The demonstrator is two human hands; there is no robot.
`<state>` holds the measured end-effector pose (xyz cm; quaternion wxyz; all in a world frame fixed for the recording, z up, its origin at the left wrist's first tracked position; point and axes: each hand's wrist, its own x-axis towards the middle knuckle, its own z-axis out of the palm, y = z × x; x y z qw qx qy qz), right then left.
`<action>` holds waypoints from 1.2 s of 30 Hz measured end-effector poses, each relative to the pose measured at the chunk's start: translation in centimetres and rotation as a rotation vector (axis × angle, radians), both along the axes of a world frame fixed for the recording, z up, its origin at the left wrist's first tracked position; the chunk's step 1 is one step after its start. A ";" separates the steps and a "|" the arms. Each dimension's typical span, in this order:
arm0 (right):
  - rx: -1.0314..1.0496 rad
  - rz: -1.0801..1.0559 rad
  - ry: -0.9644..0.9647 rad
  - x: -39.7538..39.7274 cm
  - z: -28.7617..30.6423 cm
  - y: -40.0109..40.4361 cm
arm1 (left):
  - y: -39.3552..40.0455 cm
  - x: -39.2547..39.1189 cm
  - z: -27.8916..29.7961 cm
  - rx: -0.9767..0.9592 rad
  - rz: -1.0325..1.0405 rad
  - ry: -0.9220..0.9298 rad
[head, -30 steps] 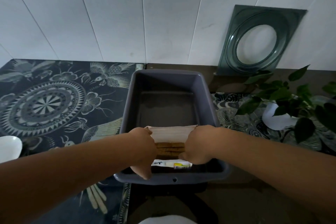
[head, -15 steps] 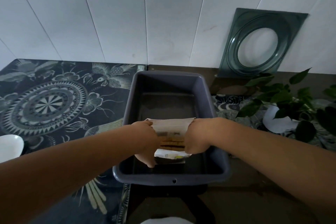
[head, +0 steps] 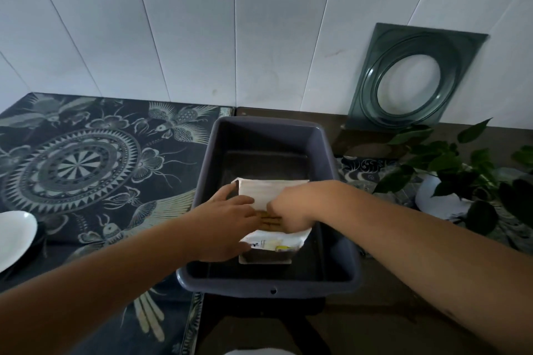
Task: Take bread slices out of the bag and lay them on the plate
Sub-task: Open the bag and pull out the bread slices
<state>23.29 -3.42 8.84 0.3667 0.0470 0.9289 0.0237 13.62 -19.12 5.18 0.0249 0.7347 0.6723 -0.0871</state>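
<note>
A white bread bag point(head: 274, 192) lies in a grey plastic tub point(head: 271, 287), its mouth open toward me. Brown bread slices point(head: 269, 220) show in the gap between my hands. My left hand point(head: 227, 222) lies flat on the bag's left side, fingers spread and thumb up by the bag's far corner. My right hand point(head: 291, 210) is curled over the bag's right side, its fingertips tucked down at the slices and hidden. A white plate point(head: 14, 236) sits at the far left edge, well away from the tub.
A dark patterned cloth point(head: 80, 158) covers the table's left half. A green glass square dish point(head: 409, 78) leans on the white panelled wall. A leafy plant point(head: 461, 161) in a white pot point(head: 435, 196) stands right of the tub.
My left hand has opened from a fist and now lies flat on the bag. My right hand has moved left onto the bread slices. The view has tilted up a little.
</note>
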 end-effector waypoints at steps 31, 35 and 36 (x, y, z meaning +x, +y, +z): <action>-0.158 -0.232 0.076 -4.2 -7.8 -0.3 | -2.5 2.2 -3.7 0.454 0.285 -0.232; -0.163 -0.180 0.251 -3.4 -9.2 -1.2 | -2.3 2.4 -3.9 0.436 0.248 -0.235; -0.151 -0.175 0.265 -3.1 -9.1 -1.0 | -2.1 2.4 -3.9 0.435 0.247 -0.242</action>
